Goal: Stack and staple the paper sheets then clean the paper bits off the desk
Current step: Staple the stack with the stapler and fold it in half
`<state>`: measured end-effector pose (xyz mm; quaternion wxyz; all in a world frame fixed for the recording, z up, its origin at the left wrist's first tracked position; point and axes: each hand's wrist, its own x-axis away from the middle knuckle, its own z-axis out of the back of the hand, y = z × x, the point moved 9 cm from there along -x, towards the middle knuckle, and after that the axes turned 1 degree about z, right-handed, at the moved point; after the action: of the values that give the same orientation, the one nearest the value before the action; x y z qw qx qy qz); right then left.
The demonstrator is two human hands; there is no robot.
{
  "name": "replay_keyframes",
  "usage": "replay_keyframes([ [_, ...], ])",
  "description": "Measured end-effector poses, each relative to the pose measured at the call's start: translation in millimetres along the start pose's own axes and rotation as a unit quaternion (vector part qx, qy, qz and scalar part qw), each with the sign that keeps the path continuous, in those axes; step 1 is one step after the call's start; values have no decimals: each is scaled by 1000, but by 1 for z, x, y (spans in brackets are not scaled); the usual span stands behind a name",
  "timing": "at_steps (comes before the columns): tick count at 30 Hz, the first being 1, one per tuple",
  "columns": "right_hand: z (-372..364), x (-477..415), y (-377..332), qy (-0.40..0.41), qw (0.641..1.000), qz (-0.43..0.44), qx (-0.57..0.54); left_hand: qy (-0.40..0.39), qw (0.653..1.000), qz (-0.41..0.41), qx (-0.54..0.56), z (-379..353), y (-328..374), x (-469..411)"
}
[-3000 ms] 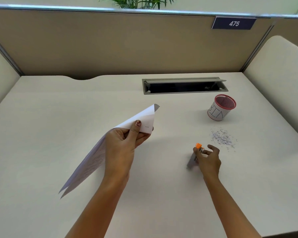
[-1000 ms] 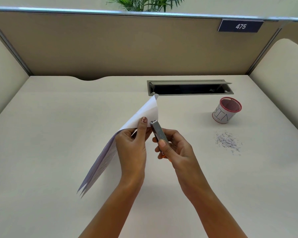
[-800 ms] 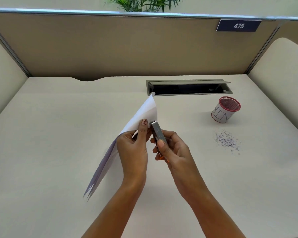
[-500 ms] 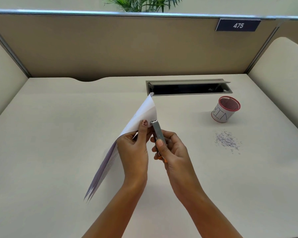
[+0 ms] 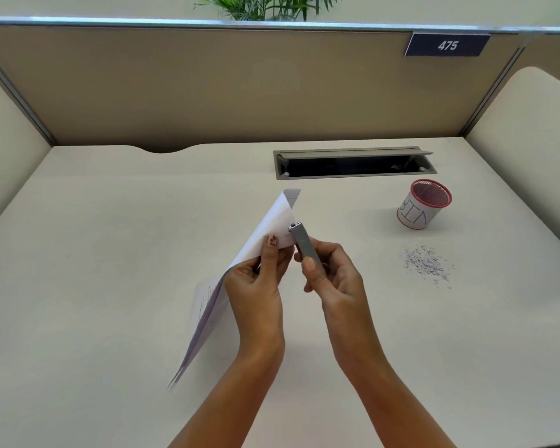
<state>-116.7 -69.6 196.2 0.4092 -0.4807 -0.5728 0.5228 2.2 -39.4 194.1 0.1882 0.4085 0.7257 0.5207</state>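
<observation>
My left hand [image 5: 256,286] pinches a stack of white paper sheets [image 5: 272,221] near its upper corner and holds it tilted above the desk, lower end hanging toward the front left. The top corner of the stack is folded over. My right hand [image 5: 333,279] grips a small grey stapler [image 5: 304,244], thumb on top, its nose touching the sheets' right edge just above my left thumb. A heap of small paper bits [image 5: 427,263] lies on the desk to the right.
A red mesh cup wrapped in paper marked BIN [image 5: 424,208] stands at the right, behind the bits. An open cable slot [image 5: 353,163] is set into the beige desk [image 5: 110,253] at the back. Partition walls close in the back and both sides.
Three seconds ago my right hand was at the stapler on the desk; it lifted it to the sheets. Over the last second the stapler stays at the paper's edge and the top corner has folded over.
</observation>
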Motion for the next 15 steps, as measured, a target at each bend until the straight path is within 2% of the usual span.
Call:
replay_keyframes([
  [10,-2,8,5,4,999,-24,34,3,1000,-9,3,1,3,0],
  [15,-5,10,9,-2,998,-68,-16,6,998,-41,-40,4,7,1],
])
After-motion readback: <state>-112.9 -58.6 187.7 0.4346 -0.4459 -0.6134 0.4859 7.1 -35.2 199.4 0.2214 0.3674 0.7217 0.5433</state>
